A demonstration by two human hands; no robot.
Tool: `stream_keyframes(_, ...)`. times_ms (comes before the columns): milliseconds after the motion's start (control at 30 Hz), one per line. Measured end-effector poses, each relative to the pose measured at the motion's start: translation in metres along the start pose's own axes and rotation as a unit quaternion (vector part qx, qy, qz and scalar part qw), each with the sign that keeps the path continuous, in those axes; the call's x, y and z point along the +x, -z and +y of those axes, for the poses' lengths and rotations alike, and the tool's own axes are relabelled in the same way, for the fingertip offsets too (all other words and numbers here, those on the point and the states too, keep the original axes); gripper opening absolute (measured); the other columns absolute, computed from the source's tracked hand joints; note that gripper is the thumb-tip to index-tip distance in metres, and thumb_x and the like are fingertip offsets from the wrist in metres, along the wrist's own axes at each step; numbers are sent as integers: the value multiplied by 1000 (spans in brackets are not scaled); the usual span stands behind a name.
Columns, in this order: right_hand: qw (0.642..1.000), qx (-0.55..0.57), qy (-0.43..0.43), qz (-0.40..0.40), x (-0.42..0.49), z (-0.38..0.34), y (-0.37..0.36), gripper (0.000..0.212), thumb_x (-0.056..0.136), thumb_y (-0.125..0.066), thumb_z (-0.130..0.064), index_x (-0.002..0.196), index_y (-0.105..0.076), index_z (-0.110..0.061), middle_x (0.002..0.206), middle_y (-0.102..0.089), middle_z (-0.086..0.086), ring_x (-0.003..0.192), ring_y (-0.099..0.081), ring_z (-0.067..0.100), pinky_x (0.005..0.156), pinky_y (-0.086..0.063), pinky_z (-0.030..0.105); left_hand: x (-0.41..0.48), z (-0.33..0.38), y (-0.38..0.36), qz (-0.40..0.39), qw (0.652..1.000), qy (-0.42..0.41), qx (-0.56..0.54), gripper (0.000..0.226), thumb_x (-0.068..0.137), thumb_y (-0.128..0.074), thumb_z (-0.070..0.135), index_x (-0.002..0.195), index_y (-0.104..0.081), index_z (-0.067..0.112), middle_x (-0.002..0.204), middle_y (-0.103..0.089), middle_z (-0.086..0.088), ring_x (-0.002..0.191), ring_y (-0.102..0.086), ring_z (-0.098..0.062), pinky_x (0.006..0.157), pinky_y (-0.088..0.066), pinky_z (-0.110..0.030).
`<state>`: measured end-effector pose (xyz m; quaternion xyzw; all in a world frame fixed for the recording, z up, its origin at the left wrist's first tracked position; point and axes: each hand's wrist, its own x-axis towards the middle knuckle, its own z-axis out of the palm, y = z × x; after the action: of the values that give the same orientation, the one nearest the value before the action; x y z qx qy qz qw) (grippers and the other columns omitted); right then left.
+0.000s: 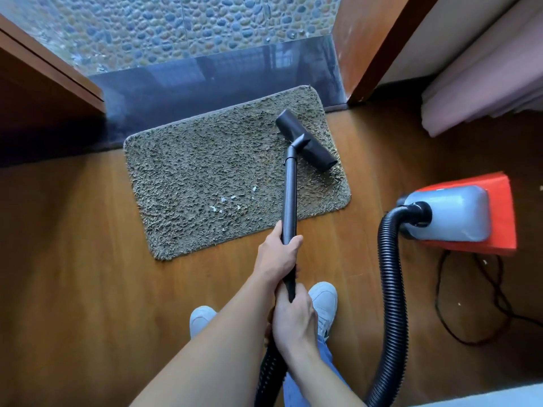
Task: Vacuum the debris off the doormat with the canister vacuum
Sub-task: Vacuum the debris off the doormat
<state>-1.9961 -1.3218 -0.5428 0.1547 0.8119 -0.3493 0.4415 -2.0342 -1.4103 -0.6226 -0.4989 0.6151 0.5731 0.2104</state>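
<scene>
A shaggy olive-brown doormat (205,171) lies on the wooden floor before a doorway. Small white bits of debris (232,199) are scattered on its near middle. The black floor nozzle (305,141) rests on the mat's far right part, at the end of a black wand (289,198). My left hand (277,255) grips the wand lower down, and my right hand (295,321) grips its near end where the ribbed hose (392,277) joins. The hose loops right to the red and grey canister vacuum (458,214).
A dark stone threshold (205,83) and pebble paving lie beyond the mat. Wooden door panels stand at the left (44,92) and right (370,48). Pale curtains (484,89) hang at the far right. A black power cord (476,304) curls on the floor beside the canister. My white shoes (323,301) stand below.
</scene>
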Motion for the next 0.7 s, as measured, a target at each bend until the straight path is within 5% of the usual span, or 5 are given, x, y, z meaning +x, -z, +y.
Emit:
stream_keyframes(133,999,-31,2,-39,11,-6,21,25,106,-38,-41,105,-56,-23,84,-59,-3,58,-48,2,53,-39,18,7,2,-6,24,1000,10,-7,60,95,-60,42,151,-40,30,92,-71,-6,62,-74,-25,76,-64,-44)
stream_keyframes(267,996,-49,-12,-68,4,-1,14,33,105,-37,-45,113,-59,-22,100,-69,5,65,-60,12,67,-49,24,-4,-7,-1,27,999,22,-25,60,98,-58,38,153,-38,27,84,-67,-1,47,-69,-14,60,-63,-30)
stream_keyframes(367,996,-48,-18,-74,-13,6,9,39,105,-36,-45,124,-58,-18,86,-69,5,43,-62,6,49,-45,16,-22,-20,4,41,997,34,-49,61,99,-58,35,155,-35,28,85,-65,1,41,-63,-9,50,-55,-20)
stream_keyframes(533,991,-91,-24,-98,-38,10,3,48,100,-36,-55,123,-57,-19,76,-68,2,47,-68,18,72,-59,38,-42,-40,14,49,995,38,-80,49,98,-57,37,145,-44,27,82,-66,-2,47,-66,-16,64,-63,-36)
stream_keyframes(700,978,-156,15,-138,-49,1,24,33,102,-43,-49,100,-57,-19,72,-66,9,39,-62,17,38,-40,17,-56,-52,15,92,976,55,-188,36,98,-60,35,129,-51,20,76,-61,-4,49,-67,-24,62,-64,-45)
